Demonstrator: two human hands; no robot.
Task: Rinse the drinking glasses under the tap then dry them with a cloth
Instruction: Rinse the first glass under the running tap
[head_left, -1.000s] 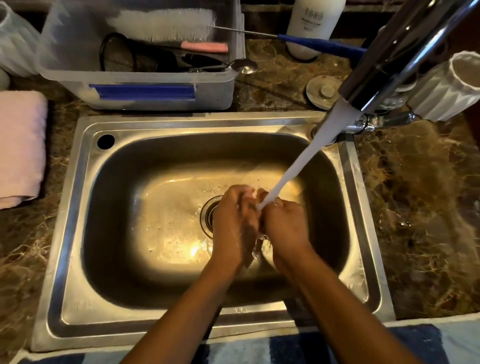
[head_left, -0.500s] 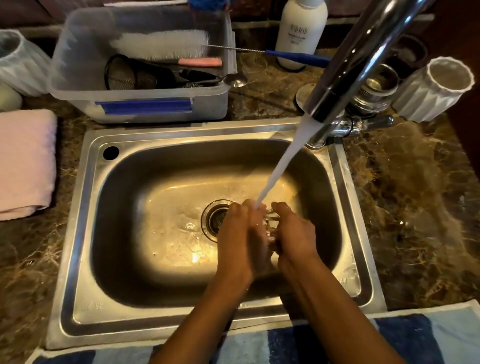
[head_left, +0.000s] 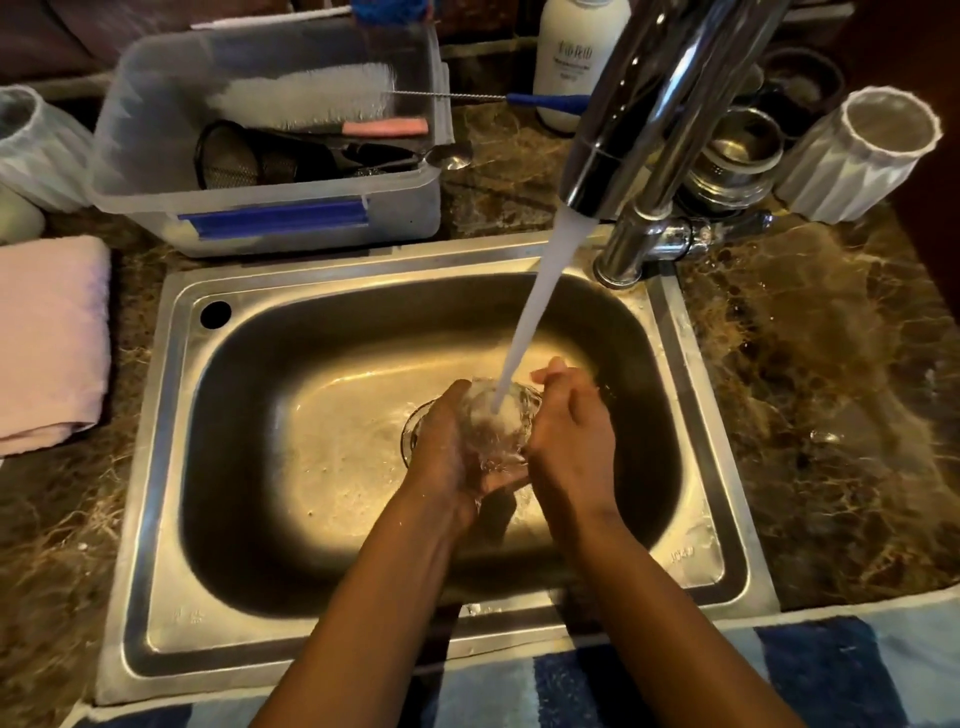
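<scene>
The tall white plastic bottle (head_left: 575, 57) behind the tap carried grey lettering, too blurred to make out. A small stamped mark sat on the stainless steel sink's (head_left: 684, 558) front right rim, equally unreadable.

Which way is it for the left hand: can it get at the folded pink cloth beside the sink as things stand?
Probably yes. The pink cloth lies uncovered on the counter left of the sink, nothing between. But the left hand now holds the drinking glass with the right hand.

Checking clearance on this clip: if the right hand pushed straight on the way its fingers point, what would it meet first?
The right hand points up and leftward, fingers already against the glass under the water stream. So the glass comes first, then probably the left hand cupping its other side; depth is unclear.
</scene>
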